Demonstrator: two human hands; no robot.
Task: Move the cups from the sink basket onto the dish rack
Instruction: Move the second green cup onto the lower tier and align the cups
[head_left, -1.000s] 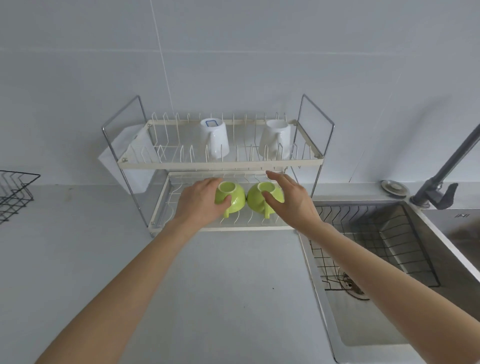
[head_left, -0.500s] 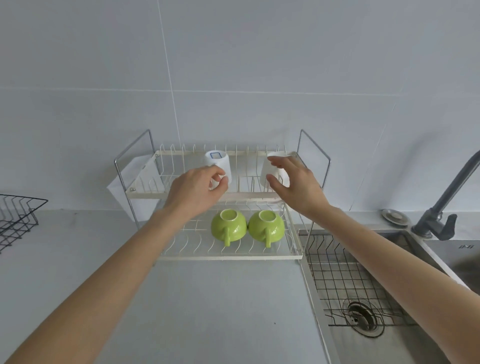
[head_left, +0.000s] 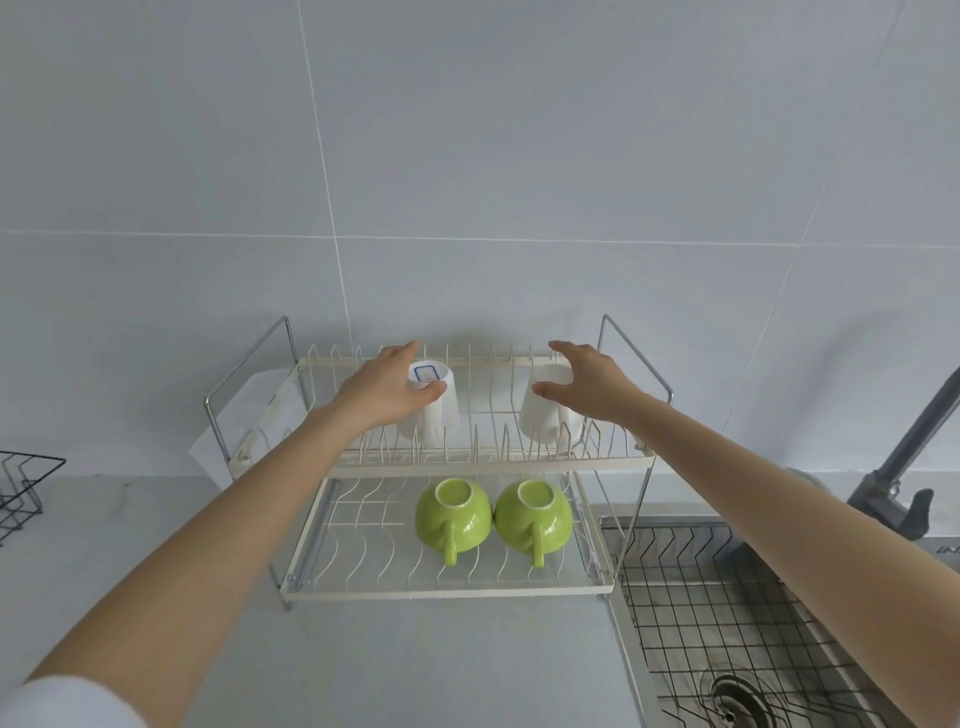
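On the grey counter the two-tier dish rack (head_left: 441, 460) was seen against the tiled wall, with the sink basket (head_left: 737, 618) to its right lying empty of cups as far as it showed. All four cups were on the rack: two white cups on the upper tier, and on the lower tier the left green cup (head_left: 453, 514) and the right green cup (head_left: 534, 515), inverted and touching side by side. The left hand (head_left: 387, 387) was curled about the labelled white cup (head_left: 434, 400), thumb against its base; whether it was truly gripped could not be told. The right hand (head_left: 587, 387) was spread wide just beside the plain white cup (head_left: 545, 415), holding nothing. The step was judged a final steadying, best done by seating each cup squarely between tines. The tines and side frame crowded the fingers; a black wire basket (head_left: 23, 493) and the faucet (head_left: 909, 467) stood well apart.
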